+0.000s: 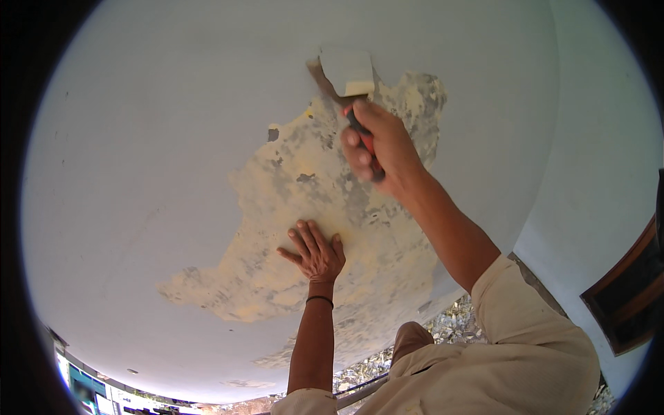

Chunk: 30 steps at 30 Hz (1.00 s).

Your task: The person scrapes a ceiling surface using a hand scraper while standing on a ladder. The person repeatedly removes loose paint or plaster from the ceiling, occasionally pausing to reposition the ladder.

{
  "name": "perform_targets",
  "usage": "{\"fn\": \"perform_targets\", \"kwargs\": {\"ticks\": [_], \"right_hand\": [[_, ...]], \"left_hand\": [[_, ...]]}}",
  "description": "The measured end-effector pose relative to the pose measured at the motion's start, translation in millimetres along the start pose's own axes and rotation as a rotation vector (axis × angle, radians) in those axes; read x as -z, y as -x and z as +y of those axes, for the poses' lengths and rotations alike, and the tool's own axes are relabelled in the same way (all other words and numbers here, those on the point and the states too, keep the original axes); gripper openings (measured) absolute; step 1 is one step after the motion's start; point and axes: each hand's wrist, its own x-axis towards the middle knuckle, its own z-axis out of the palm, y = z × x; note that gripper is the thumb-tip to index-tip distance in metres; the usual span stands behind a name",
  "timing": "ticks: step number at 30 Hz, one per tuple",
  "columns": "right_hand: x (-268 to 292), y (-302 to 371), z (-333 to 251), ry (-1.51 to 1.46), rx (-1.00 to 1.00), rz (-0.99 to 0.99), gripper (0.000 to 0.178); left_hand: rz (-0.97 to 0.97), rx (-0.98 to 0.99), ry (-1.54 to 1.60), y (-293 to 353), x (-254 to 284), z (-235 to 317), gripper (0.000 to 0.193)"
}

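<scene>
Scraper: in R hand, above L hand; blade by paint flap
R hand: curled round red/blk handle
L hand: flat on peeled wall patch, fingers spread, well apart from R

Soft daylight on the wall, glare at lower left, blurred right-hand fingers, curved edges, black corners

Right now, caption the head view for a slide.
Right hand grips a red-and-black tool handle; left hand spreads across a mottled patch of pale wall.
</scene>
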Motion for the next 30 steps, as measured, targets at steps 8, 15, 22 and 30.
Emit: {"fn": "perform_targets", "kwargs": {"ticks": [8, 15, 22, 30], "right_hand": [[9, -28, -35, 0.065, 0.087, -0.128, 0.024], [14, 0, -11, 0.099, -0.007, -0.039, 0.026], [-25, -74, -75, 0.097, 0.222, -0.126, 0.022], [-11, -128, -144, -0.332, 0.282, -0.482, 0.023]], "left_hand": [[0.012, 0.035, 0.030, 1, -1, 5, 0.074], [0.006, 0.000, 0.004, -1, 3, 3, 0.080], [0.002, -0.002, 0.009, -2, 2, 3, 0.079], [0.034, 0.032, 0.028, 0, -2, 6, 0.074]]}}
